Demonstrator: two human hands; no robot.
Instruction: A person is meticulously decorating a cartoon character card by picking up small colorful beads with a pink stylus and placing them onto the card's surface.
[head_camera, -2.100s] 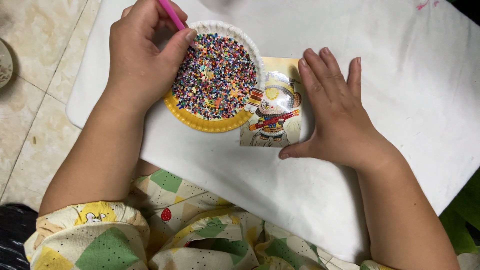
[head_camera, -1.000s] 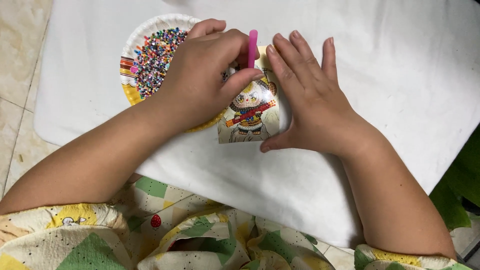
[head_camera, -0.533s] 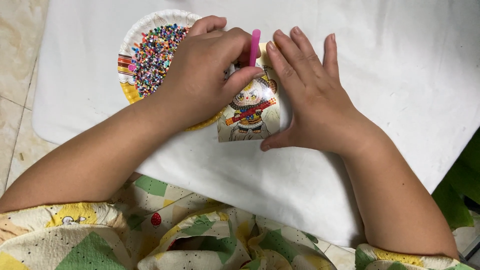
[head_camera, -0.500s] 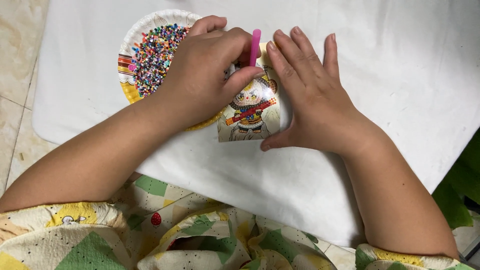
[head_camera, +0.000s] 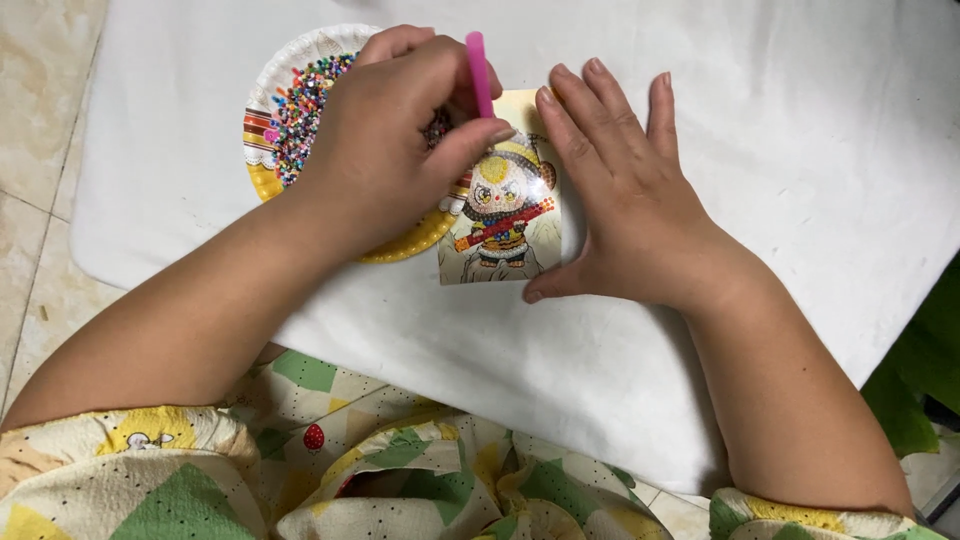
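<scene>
- Head view looks straight down on a white cloth (head_camera: 760, 120) spread over a low surface, with both bare hands at work near its upper middle.
- The left hand (head_camera: 385, 150) has its fingers clamped on a pink pen-like stick (head_camera: 479, 72), thumb and forefinger pinching it low down so the upper end stands up above the knuckles.
- The stick's tip is hidden behind the thumb, just over the top edge of a small picture card (head_camera: 505, 215) that shows a cartoon figure partly filled with tiny beads.
- The right hand (head_camera: 625, 200) lies flat on the cloth with its fingers together and stretched out, touching the right edge of the card; the thumb lies along the card's lower right corner.
- A paper plate (head_camera: 290, 60) with a yellow rim, heaped with small beads of many colours, sits under the left hand and touches the card's left side.
- Beige floor tiles (head_camera: 40, 120) show to the left of the cloth.
- Patterned green and yellow clothing (head_camera: 300, 460) fills the bottom.
</scene>
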